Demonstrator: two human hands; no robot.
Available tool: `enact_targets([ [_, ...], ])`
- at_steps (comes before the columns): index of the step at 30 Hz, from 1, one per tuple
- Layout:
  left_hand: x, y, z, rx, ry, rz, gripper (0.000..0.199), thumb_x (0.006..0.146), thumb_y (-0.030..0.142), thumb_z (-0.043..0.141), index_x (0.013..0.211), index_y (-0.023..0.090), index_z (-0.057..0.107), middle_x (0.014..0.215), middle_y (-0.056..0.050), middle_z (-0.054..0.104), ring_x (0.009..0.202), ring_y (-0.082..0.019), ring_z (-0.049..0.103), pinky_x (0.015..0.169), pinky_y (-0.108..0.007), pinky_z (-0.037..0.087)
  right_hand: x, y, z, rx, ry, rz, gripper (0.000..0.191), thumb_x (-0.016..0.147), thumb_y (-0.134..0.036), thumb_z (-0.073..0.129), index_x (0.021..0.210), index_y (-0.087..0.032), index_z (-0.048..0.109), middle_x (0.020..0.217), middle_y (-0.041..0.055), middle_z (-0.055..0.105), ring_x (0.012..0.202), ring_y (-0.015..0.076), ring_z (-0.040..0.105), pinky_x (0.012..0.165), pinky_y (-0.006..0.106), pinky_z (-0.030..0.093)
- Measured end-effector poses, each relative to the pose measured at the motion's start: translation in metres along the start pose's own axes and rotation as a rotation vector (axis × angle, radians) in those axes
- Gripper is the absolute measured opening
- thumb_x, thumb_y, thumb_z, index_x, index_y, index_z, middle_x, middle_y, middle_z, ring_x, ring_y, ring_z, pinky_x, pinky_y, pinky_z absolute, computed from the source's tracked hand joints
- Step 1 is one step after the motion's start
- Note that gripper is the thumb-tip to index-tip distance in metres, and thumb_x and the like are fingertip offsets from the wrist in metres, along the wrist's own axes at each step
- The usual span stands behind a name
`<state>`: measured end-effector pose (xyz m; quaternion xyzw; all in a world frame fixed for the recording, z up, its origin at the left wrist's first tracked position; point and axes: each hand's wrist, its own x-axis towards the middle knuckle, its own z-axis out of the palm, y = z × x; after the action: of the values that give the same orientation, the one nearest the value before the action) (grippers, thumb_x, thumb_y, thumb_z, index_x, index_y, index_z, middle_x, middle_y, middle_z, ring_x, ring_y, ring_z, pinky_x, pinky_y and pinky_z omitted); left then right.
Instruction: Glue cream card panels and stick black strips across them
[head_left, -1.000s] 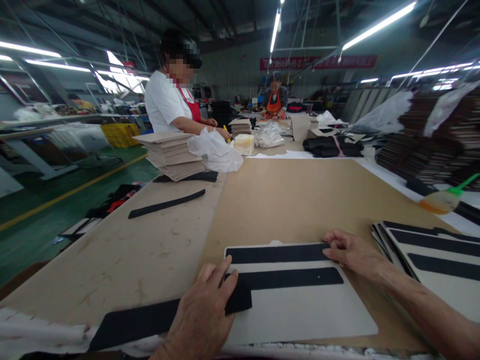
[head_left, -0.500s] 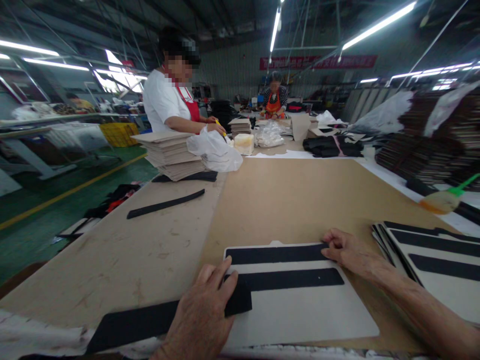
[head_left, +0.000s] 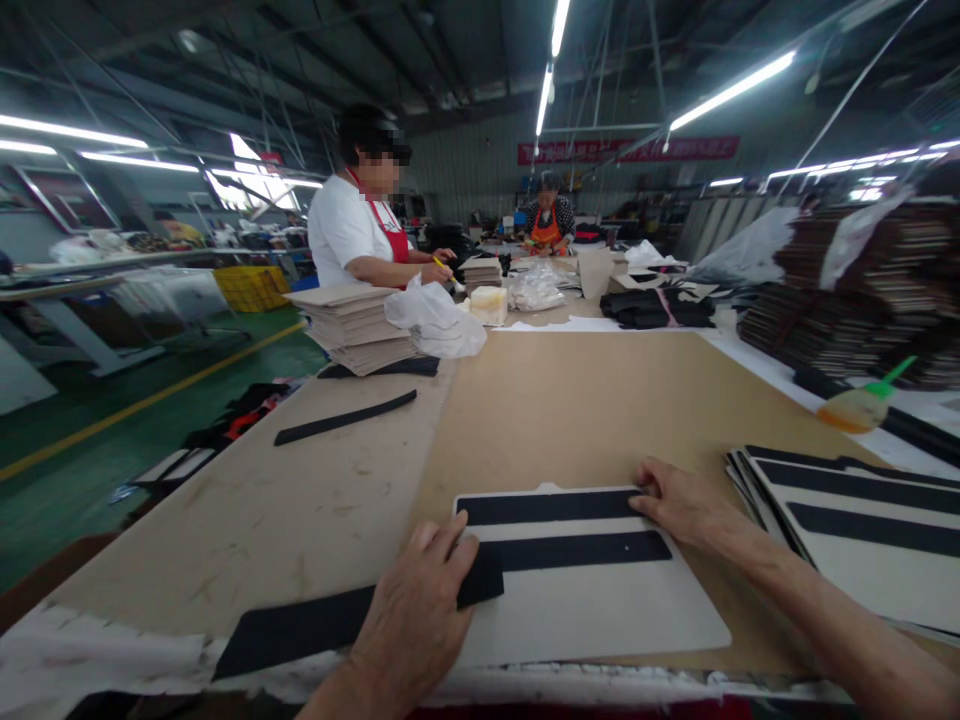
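A light board (head_left: 592, 615) with two black strips across it lies near the table's front edge. My left hand (head_left: 427, 590) rests over the board's left side, fingertips at the left end of the upper black strip (head_left: 547, 507). Beneath that hand runs a separate black piece (head_left: 300, 630), its right end overlapping the board. At the upper strip's right end, my right hand (head_left: 667, 495) pinches or presses the strip with thumb and forefinger. The lower black strip (head_left: 585, 550) lies flat between the hands.
Similar boards (head_left: 885, 580) are stacked at the right. A narrow black strip (head_left: 345, 418) lies left of the brown sheet (head_left: 570, 400). Farther back are a cardboard stack (head_left: 352, 325), a plastic bag (head_left: 442, 320), a bottle with a green nozzle (head_left: 855, 410) and two people.
The view has shifted slightly, so the background sits lower in the picture. Both hands keep nearly the same places on the board.
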<state>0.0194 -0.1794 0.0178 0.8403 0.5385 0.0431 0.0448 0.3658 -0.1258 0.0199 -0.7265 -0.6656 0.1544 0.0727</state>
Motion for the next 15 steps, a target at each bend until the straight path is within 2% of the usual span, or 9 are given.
enact_targets([
  [2, 0.004, 0.003, -0.009, -0.015, -0.021, -0.001, 0.054, 0.080, 0.018, 0.053, 0.135, 0.016, 0.056, 0.146, -0.010, 0.051, 0.126, -0.029, 0.048, 0.110, -0.044, 0.040, -0.008, -0.011, -0.002, -0.098, 0.030, -0.113, 0.012, 0.085, -0.014, 0.054, 0.096, -0.016, 0.059, 0.098, 0.0093, 0.068, 0.087, 0.0207, 0.065, 0.072, 0.029, 0.042],
  [4, 0.011, 0.007, -0.019, -0.016, -0.046, 0.008, 0.054, 0.085, 0.022, 0.051, 0.138, 0.015, 0.052, 0.137, -0.012, 0.059, 0.125, -0.029, 0.051, 0.108, -0.044, 0.042, -0.018, -0.028, -0.003, -0.258, 0.029, -0.204, 0.028, 0.082, -0.002, 0.044, 0.099, -0.014, 0.062, 0.105, 0.0127, 0.068, 0.092, 0.0231, 0.067, 0.074, 0.031, 0.044],
  [6, 0.022, 0.014, -0.029, 0.034, -0.073, 0.025, 0.054, 0.087, 0.025, 0.051, 0.140, 0.015, 0.050, 0.121, -0.013, 0.067, 0.116, -0.029, 0.058, 0.100, -0.044, 0.048, -0.029, -0.049, -0.002, -0.414, 0.010, -0.273, 0.046, 0.080, 0.005, 0.036, 0.112, -0.013, 0.064, 0.105, 0.0148, 0.069, 0.091, 0.0260, 0.070, 0.072, 0.033, 0.046],
  [8, 0.033, 0.023, -0.035, 0.113, -0.088, 0.042, 0.052, 0.087, 0.030, 0.054, 0.137, 0.016, 0.053, 0.107, -0.015, 0.070, 0.105, -0.031, 0.063, 0.092, -0.045, 0.052, -0.038, -0.067, 0.001, -0.530, -0.001, -0.322, 0.061, 0.083, 0.004, 0.035, 0.135, -0.020, 0.055, 0.102, 0.0155, 0.071, 0.089, 0.0287, 0.071, 0.069, 0.034, 0.048],
  [10, 0.041, 0.031, -0.036, 0.168, -0.088, 0.051, 0.047, 0.086, 0.035, 0.056, 0.129, 0.016, 0.059, 0.102, -0.017, 0.070, 0.100, -0.033, 0.065, 0.086, -0.046, 0.053, -0.042, -0.079, 0.006, -0.622, -0.011, -0.355, 0.071, 0.087, 0.001, 0.035, 0.150, -0.031, 0.039, 0.097, 0.0151, 0.071, 0.086, 0.0294, 0.072, 0.068, 0.035, 0.050],
  [12, 0.044, 0.036, -0.033, 0.183, -0.077, 0.054, 0.041, 0.087, 0.036, 0.055, 0.122, 0.015, 0.063, 0.105, -0.019, 0.067, 0.101, -0.035, 0.064, 0.087, -0.048, 0.053, -0.043, -0.083, 0.012, -0.686, -0.019, -0.362, 0.074, 0.088, 0.000, 0.036, 0.153, -0.037, 0.033, 0.094, 0.0155, 0.071, 0.084, 0.0294, 0.072, 0.068, 0.036, 0.051],
  [15, 0.041, 0.034, -0.026, 0.181, -0.057, 0.039, 0.039, 0.090, 0.036, 0.054, 0.121, 0.016, 0.063, 0.112, -0.017, 0.063, 0.103, -0.033, 0.062, 0.087, -0.047, 0.053, -0.042, -0.073, 0.018, -0.672, 0.037, -0.379, 0.072, 0.088, -0.002, 0.037, 0.151, -0.038, 0.036, 0.101, 0.0164, 0.068, 0.090, 0.0309, 0.069, 0.068, 0.037, 0.053],
])
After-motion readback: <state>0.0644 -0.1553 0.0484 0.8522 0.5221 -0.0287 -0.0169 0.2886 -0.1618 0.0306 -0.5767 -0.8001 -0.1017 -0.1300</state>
